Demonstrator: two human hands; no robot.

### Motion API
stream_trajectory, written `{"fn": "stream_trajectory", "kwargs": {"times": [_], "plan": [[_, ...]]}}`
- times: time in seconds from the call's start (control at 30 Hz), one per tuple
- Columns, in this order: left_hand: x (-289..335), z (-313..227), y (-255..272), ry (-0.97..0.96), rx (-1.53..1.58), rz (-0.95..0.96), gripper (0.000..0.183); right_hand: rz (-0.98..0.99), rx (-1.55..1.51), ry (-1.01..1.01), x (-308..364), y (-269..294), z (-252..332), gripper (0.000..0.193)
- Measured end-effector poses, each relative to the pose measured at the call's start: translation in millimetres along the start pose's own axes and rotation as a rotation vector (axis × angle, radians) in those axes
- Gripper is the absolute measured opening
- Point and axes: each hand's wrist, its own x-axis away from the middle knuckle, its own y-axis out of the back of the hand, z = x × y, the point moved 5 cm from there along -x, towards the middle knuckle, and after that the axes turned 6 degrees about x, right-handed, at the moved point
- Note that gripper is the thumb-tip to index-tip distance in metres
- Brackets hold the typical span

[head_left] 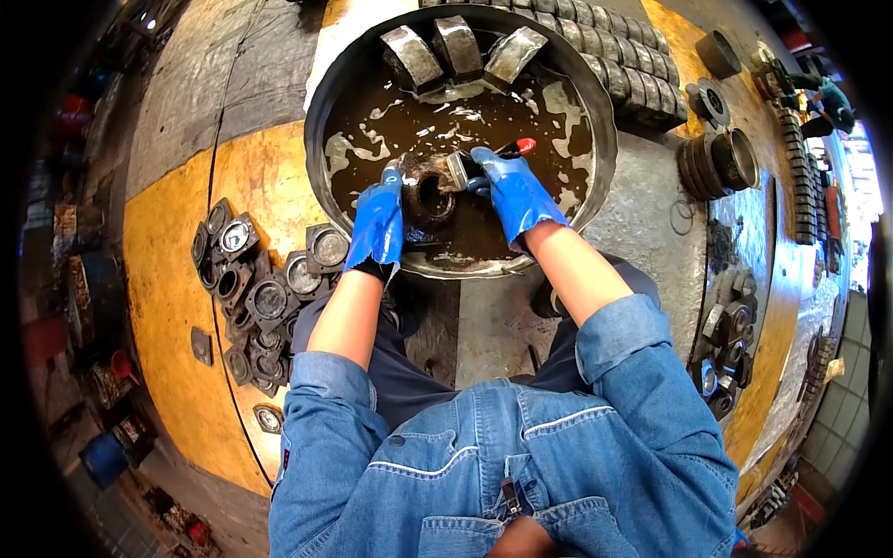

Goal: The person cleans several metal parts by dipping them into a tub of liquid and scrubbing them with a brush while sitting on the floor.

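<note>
A wide round metal tub [606, 139] of dark brown liquid with pale foam stands before me. Over the liquid, my left hand [379, 209] in a blue rubber glove grips a dark metal part [430, 206] with a round hole through it. My right hand [507, 181], gloved the same way, is closed around a flat paintbrush [455, 173] with a red-tipped handle. The bristles touch the part's upper edge. Three blocky metal pieces [456, 48] lean against the tub's far inner wall. The fingertips of my left hand are partly hidden.
Left of the tub, several square metal parts with round openings [270, 299] lie heaped on yellow boards [167, 307]. Stacked metal blocks [642, 93] stand at the far right, near metal rings [735, 158]. More small parts [735, 325] lie at right. Another person [828, 107] is far right.
</note>
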Motion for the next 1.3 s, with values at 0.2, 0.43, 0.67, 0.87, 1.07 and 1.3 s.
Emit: {"fn": "stream_trajectory", "kwargs": {"times": [0.2, 0.43, 0.67, 0.87, 1.07, 1.3], "plan": [[0.0, -10.2, -3.8, -0.052, -0.115, 0.039, 0.036, -0.078, -0.018, -0.209, 13.8, 8.2, -48.1, 0.035], [-1.9, -24.6, -2.9, 0.130, -0.059, 0.050, 0.037, 0.150, 0.374, -0.160, 67.8, -4.2, -4.2, 0.045], [6.8, -13.7, 0.3, -0.039, 0.068, 0.038, 0.029, 0.025, 0.387, 0.016, 19.7, 6.8, 37.9, 0.023], [6.4, -27.0, -0.9, 0.327, 0.213, -0.050, 0.067, -0.101, 0.144, 0.006, -45.3, 18.3, -14.7, 0.031], [8.6, -23.6, -2.2, 0.162, 0.103, 0.018, 0.043, 0.007, 0.173, -0.050, 4.5, 7.0, -21.2, 0.024], [-2.6, -14.7, -5.3, -0.012, -0.093, 0.066, 0.030, 0.215, 0.119, -0.085, 50.2, 18.8, -21.1, 0.028]]}}
